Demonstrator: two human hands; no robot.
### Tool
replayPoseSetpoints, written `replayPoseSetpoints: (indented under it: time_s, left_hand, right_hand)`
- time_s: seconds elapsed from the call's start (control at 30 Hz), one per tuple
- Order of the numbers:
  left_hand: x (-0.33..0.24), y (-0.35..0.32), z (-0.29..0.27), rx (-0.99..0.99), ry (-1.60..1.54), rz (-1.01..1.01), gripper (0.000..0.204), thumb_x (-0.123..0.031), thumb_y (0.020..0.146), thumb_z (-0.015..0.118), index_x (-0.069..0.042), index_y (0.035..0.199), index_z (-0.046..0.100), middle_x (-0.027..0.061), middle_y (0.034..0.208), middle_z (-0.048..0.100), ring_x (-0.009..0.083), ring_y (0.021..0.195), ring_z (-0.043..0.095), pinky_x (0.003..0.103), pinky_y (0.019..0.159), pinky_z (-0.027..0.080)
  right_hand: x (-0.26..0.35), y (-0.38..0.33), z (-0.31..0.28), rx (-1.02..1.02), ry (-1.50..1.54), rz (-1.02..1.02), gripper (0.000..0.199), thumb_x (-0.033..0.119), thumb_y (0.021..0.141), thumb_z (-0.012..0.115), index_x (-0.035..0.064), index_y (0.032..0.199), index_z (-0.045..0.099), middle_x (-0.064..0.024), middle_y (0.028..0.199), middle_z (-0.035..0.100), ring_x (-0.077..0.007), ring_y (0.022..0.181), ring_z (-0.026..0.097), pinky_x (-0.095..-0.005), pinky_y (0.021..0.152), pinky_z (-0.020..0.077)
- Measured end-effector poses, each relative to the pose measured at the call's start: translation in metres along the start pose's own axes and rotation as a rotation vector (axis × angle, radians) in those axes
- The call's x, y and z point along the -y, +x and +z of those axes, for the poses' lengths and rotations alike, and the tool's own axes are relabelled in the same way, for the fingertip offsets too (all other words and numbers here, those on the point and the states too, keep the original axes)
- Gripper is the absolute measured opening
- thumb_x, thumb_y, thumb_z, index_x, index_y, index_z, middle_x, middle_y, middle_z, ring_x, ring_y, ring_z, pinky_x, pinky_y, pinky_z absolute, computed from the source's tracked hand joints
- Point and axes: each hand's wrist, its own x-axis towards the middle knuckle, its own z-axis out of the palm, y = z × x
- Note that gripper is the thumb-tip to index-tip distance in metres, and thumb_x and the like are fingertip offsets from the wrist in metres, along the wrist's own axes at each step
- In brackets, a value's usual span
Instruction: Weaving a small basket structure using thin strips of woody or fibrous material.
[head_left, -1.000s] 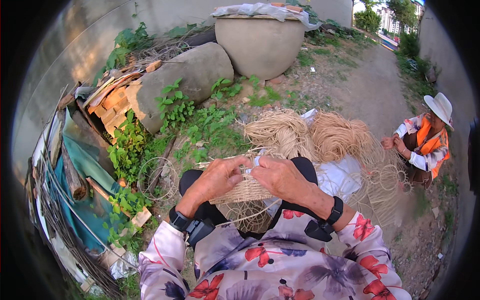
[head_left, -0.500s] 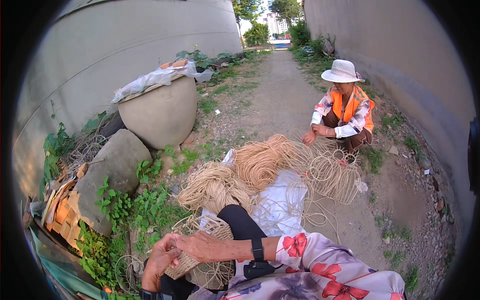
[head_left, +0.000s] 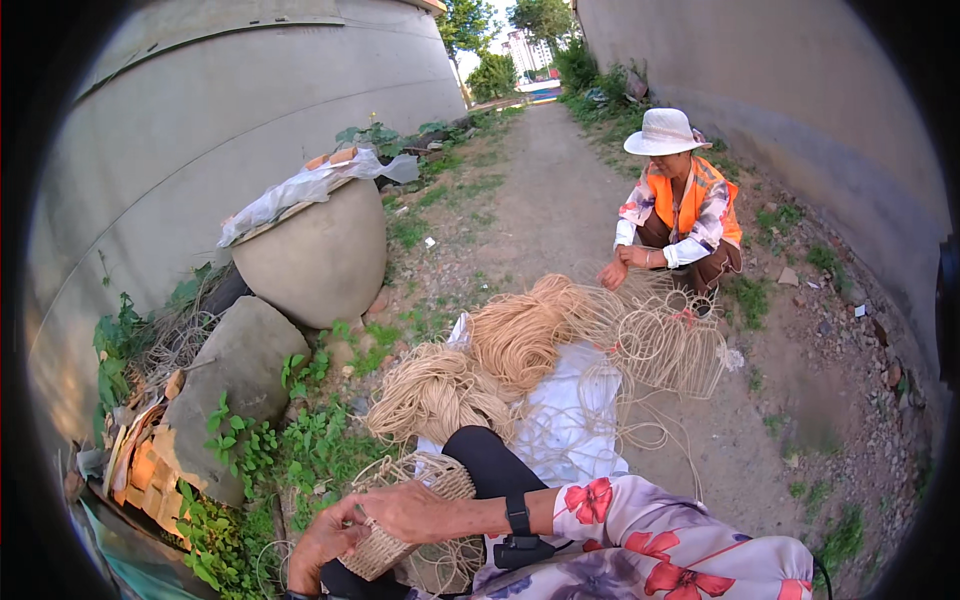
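A partly woven basket (head_left: 447, 478) of tan cord rests in my lap, loose strands trailing from it. At its left end my left hand (head_left: 322, 545) is closed on the weave with bent fingers. My right hand (head_left: 400, 510) reaches across the basket, its fingers pinched together beside the left fingertips. Whatever strand lies between those right fingertips is too fine to make out. Past my black-clad knee (head_left: 480, 455) lie two big cord bundles, a pale one (head_left: 440, 395) and a tanner one (head_left: 525, 330), partly on a white sheet (head_left: 568, 410).
A co-worker in an orange vest (head_left: 708, 200) squats at the right behind an open cord frame (head_left: 670, 345). At left stand a large clay-coloured vat (head_left: 320, 255), a grey slab (head_left: 240, 380) and stacked bricks (head_left: 150, 465). Walls flank the dirt path (head_left: 545, 180).
The view has tilted and shifted slightly. Both hands stay at the basket's left end, their fingers slightly rearranged. The co-worker's hands remain close together.
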Motion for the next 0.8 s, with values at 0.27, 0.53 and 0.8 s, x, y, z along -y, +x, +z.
replayPoseSetpoints:
  time_s: [0.27, 0.53, 0.8]
  left_hand:
    - [-0.005, 0.002, 0.011, -0.059, 0.090, 0.138, 0.054, 0.005, 0.081, 0.067, -0.013, 0.131, 0.055, -0.0013, 0.079, 0.061, 0.0053, 0.070, 0.055, 0.022, 0.063, 0.045]
    - [-0.024, 0.019, 0.032, 0.052, -0.217, 0.026, 0.044, 0.000, 0.088, 0.057, -0.009, 0.130, 0.051, -0.0036, 0.075, 0.056, 0.0031, 0.059, 0.046, 0.018, 0.050, 0.032]
    - [-0.028, 0.025, 0.033, 0.068, -0.309, -0.012, 0.044, 0.002, 0.087, 0.049, -0.009, 0.129, 0.052, -0.0067, 0.068, 0.047, 0.0033, 0.056, 0.039, 0.019, 0.048, 0.027]
  right_hand:
    - [-0.008, -0.009, -0.012, -0.095, 0.110, -0.048, 0.010, 0.008, 0.082, 0.060, 0.0046, 0.084, 0.051, -0.0107, 0.079, 0.054, -0.0333, 0.069, 0.058, -0.0427, 0.058, 0.0455]
    - [-0.010, -0.022, -0.048, -0.028, -0.064, -0.144, 0.011, 0.011, 0.083, 0.062, 0.0080, 0.084, 0.052, -0.0080, 0.085, 0.052, -0.0270, 0.078, 0.056, -0.0404, 0.065, 0.0418]
    - [-0.002, -0.018, -0.034, 0.005, -0.283, -0.334, 0.005, 0.016, 0.081, 0.058, 0.0124, 0.082, 0.054, -0.0030, 0.082, 0.046, -0.0193, 0.080, 0.052, -0.0347, 0.071, 0.0389]
